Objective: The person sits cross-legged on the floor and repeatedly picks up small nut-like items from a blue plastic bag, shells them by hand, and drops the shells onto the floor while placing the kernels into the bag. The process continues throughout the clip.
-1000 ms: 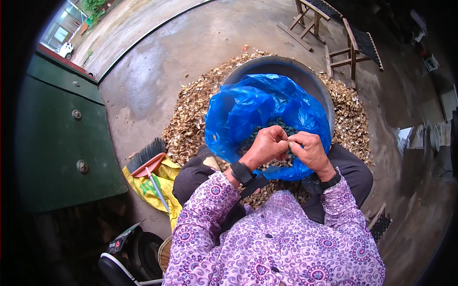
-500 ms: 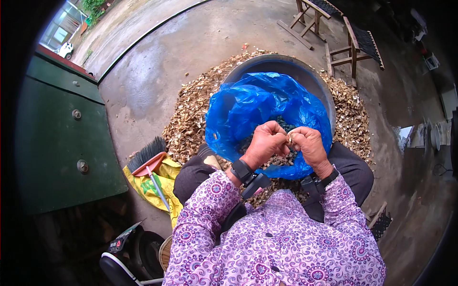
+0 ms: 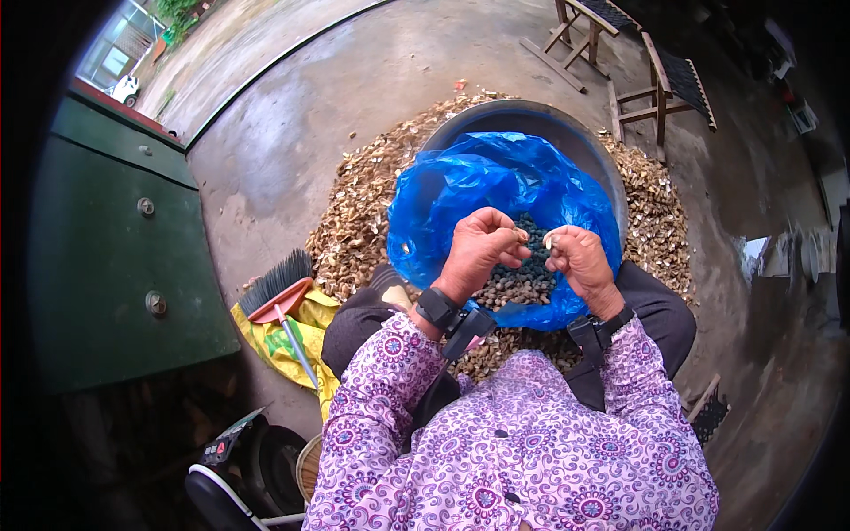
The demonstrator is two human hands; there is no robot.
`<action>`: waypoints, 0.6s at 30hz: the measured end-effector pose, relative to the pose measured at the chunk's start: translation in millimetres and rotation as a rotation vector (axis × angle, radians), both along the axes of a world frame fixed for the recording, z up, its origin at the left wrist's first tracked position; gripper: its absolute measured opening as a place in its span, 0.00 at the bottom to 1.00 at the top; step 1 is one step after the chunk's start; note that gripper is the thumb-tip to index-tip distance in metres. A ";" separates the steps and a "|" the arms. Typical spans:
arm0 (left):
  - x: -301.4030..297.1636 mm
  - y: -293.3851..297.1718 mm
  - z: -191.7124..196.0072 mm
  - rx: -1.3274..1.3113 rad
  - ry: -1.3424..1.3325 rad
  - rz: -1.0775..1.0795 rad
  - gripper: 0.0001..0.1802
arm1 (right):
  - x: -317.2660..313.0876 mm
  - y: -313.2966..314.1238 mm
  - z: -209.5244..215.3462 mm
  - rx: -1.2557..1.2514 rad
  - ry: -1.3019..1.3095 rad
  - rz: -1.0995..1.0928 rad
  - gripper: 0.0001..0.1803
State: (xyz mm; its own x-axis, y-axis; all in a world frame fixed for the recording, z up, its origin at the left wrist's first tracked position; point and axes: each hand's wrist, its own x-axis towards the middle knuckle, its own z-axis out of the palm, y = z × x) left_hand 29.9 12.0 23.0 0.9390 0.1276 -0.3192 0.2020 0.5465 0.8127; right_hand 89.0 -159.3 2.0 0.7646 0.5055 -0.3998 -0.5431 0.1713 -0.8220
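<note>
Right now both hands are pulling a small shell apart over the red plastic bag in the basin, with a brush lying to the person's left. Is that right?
Not quite: the bag is blue, not red. The head view shows the left hand and right hand each pinching a small pale shell piece over the blue plastic bag in the basin, with the brush on the person's left.

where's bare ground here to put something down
Bare concrete floor lies between the green cabinet and the heap of husks, and on toward the wooden stools. It is crowded round the blue bag in the basin and by the brush.
</note>
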 end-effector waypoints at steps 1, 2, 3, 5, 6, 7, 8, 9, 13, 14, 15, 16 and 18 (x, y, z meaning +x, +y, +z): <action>-0.9 -1.0 1.5 0.030 -0.008 -0.022 0.02 | 0.0 -0.5 -0.5 -0.050 -0.043 -0.008 0.05; -1.7 -1.4 1.6 0.059 -0.016 -0.045 0.02 | 0.9 -1.0 -1.1 -0.051 -0.041 -0.007 0.05; -3.0 0.1 -0.6 0.060 -0.014 -0.040 0.02 | 1.6 0.1 -0.9 -0.126 -0.113 0.025 0.05; -5.0 3.5 -8.6 0.308 -0.085 -0.062 0.02 | 0.6 2.4 -0.2 -0.199 -0.183 0.060 0.05; -4.9 4.0 -10.7 0.308 -0.085 -0.061 0.02 | 0.4 2.8 0.0 -0.227 -0.208 0.075 0.05; -4.8 4.2 -12.4 0.375 -0.077 -0.041 0.01 | 0.2 3.2 0.0 -0.255 -0.232 0.091 0.05; -4.8 4.7 -13.2 0.442 -0.069 -0.020 0.01 | 0.5 3.2 -0.9 -0.255 -0.233 0.093 0.05; -5.2 5.3 -12.6 0.442 -0.069 -0.018 0.01 | 0.5 2.9 -2.1 -0.268 -0.250 0.104 0.06; -6.7 6.5 -11.3 0.754 -0.031 0.026 0.03 | -0.8 3.9 -4.4 -0.277 -0.278 0.128 0.06; -7.2 6.7 -11.3 0.819 -0.026 0.038 0.05 | -0.9 4.0 -4.7 -0.277 -0.279 0.130 0.06; -7.6 7.1 -11.2 0.819 -0.027 0.039 0.05 | -0.9 3.7 -5.0 -0.284 -0.281 0.133 0.06; -8.2 7.8 -10.8 0.843 -0.008 0.031 0.06 | -0.9 3.2 -5.0 -0.292 -0.283 0.136 0.06; -10.5 11.2 -8.5 0.867 0.012 0.026 0.06 | -1.0 2.1 -1.5 -0.318 -0.310 0.222 0.06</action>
State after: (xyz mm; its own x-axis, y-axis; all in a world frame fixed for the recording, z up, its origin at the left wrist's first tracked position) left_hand 19.4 23.2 14.4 0.9297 0.3519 -0.1092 0.2092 -0.2602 0.9426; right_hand 88.0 -157.2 0.5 0.7598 0.5594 -0.3312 -0.2596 -0.2060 -0.9435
